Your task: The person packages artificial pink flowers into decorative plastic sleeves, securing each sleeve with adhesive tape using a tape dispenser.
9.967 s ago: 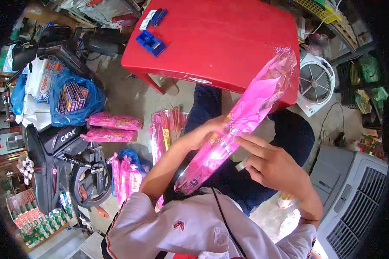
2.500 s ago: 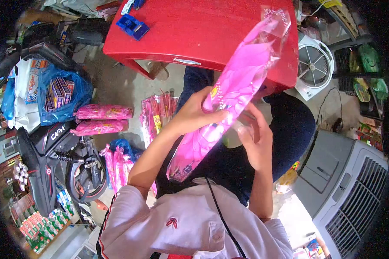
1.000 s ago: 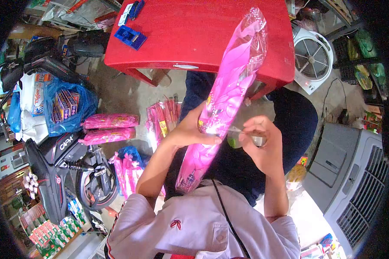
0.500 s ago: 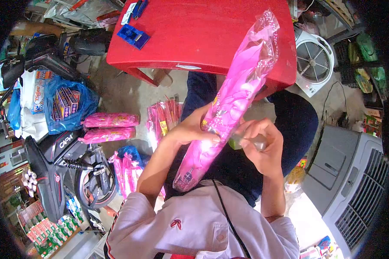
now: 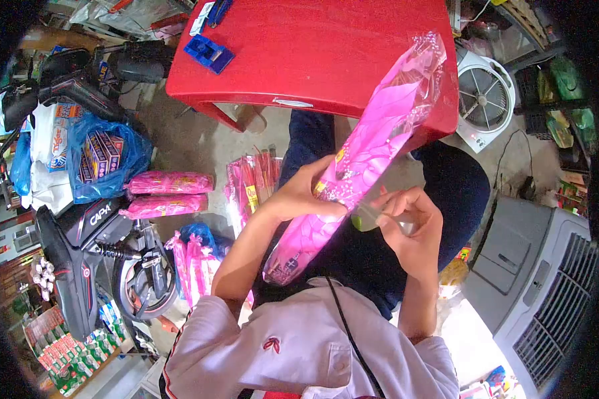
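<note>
A long pink package (image 5: 373, 146) in clear plastic wrap lies diagonally over my lap, its upper end above the edge of the red table. My left hand (image 5: 306, 196) is wrapped round its lower middle, thumb on top. Beside the package, on its right, my right hand (image 5: 409, 223) pinches a strip of clear tape (image 5: 385, 214) between thumb and fingers. The strip reaches towards the package's side. A small greenish thing shows under it, too unclear to name.
On the red table (image 5: 299, 46) lies a blue tape dispenser (image 5: 208, 53). More pink packages (image 5: 170, 183) are on the left, near a blue bag (image 5: 106, 159) and a bike (image 5: 140, 279). A fan (image 5: 482, 96) and a grey air cooler (image 5: 526, 272) stand at the right.
The package has shifted slightly, its upper end a little lower and further right. My right hand has moved slightly right and down, and the clear strip shows more stretched out.
</note>
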Available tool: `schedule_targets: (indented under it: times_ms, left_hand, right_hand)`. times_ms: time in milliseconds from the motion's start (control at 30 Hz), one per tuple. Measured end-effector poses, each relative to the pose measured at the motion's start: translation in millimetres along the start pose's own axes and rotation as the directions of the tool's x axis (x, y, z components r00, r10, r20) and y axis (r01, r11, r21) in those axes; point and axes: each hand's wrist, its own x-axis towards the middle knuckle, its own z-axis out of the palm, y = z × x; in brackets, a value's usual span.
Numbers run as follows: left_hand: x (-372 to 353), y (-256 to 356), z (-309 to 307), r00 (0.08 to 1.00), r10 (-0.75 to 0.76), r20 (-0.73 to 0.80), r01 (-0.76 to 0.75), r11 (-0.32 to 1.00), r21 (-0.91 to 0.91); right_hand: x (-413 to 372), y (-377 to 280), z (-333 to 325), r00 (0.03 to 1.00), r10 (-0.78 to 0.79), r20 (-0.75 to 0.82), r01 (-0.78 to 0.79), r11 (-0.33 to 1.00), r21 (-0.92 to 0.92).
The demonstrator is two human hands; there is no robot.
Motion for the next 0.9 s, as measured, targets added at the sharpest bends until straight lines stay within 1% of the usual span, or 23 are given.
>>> schedule_targets:
  times_ms: [67,167,267,467,567,667,767,867,900]
  left_hand:
    - [0,-4,-3,1.000,-0.020,0.022,0.020,1.000,0.000]
    - [1,-11,-4,0.997,-0.023,0.072,0.026,0.999,-0.043]
    - [0,-11,-2,0.996,-0.048,0.075,0.057,0.991,-0.122]
    - [4,-18,-7,0.991,-0.024,0.128,0.047,0.982,-0.182]
    - [7,-17,-3,0.992,-0.022,0.122,0.044,0.982,-0.184]
    - [3,-3,8,0.992,-0.059,0.112,0.083,0.972,-0.220]
    - [2,4,13,0.985,0.032,0.167,0.026,0.943,-0.330]
    - [1,8,13,0.985,0.021,0.169,0.032,0.951,-0.308]
    - [1,8,13,0.985,0.023,0.171,0.032,0.949,-0.314]
  right_hand:
    - [-1,5,-2,0.999,-0.039,0.010,0.039,0.999,0.030]
    - [-1,7,-1,0.998,-0.054,0.045,0.048,0.991,0.125]
    - [0,10,-1,0.996,-0.055,0.064,0.044,0.986,0.162]
    - [1,13,0,0.996,-0.074,0.058,0.065,0.987,0.150]
    - [1,12,2,0.995,-0.087,0.040,0.082,0.990,0.115]
    - [1,14,-1,0.994,-0.101,0.041,0.095,0.986,0.137]
    - [3,9,-2,0.998,-0.044,0.033,0.038,0.987,0.157]
    - [4,7,-1,0.998,-0.064,0.029,0.060,0.991,0.123]
    - [3,5,0,0.998,-0.054,0.018,0.052,0.995,0.086]
